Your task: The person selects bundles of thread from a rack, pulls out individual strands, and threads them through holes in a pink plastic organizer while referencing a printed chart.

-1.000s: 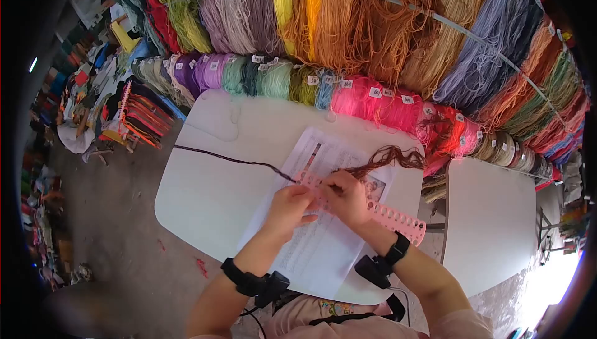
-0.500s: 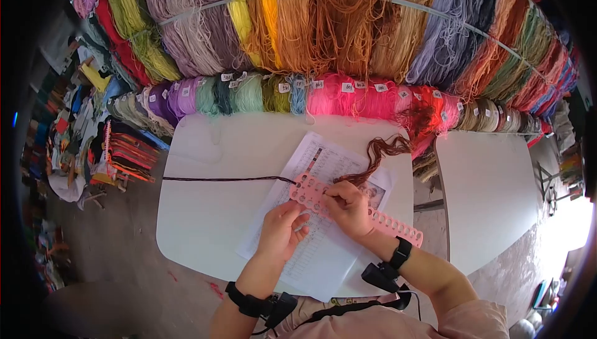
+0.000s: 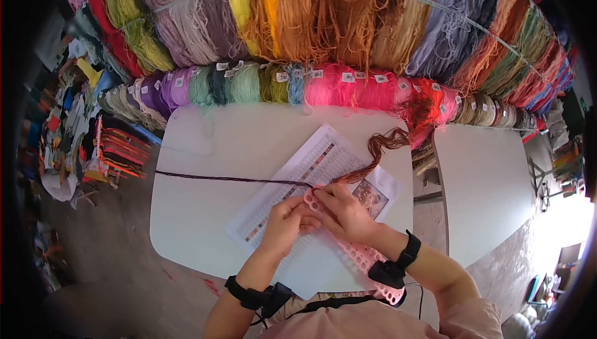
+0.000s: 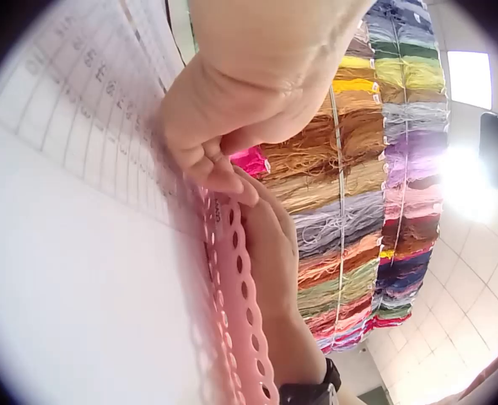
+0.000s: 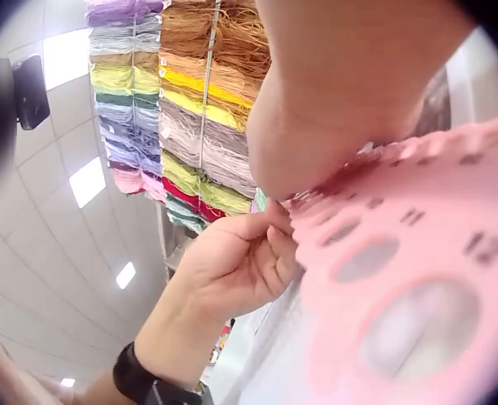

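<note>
A pink thread organizer [image 3: 364,255], a long strip with numbered holes, slants from both hands toward the person's body. My left hand [image 3: 286,222] pinches its far end, fingers curled. Close beside it, my right hand [image 3: 348,211] grips the strip near that same end; its fingertips are partly hidden. Dark brown thread [image 3: 236,178] runs left across the table from the fingertips. A wavy reddish-brown bundle [image 3: 376,152] spreads beyond the right hand. Numbers and round holes show on the organizer [image 5: 434,253] in the right wrist view. Seen from the left wrist, its scalloped edge [image 4: 253,329] stands over the paper.
Printed chart sheets [image 3: 311,162] with a picture [image 3: 370,199] lie under the hands on the white table [image 3: 193,227]. Hanging skeins [image 3: 348,22] and labelled pink bundles [image 3: 354,93] line the back. A second white table [image 3: 485,196] stands to the right.
The organizer's near end has swung toward the body, under the right wrist. My left hand has moved up onto its far end. More of the printed chart and picture shows.
</note>
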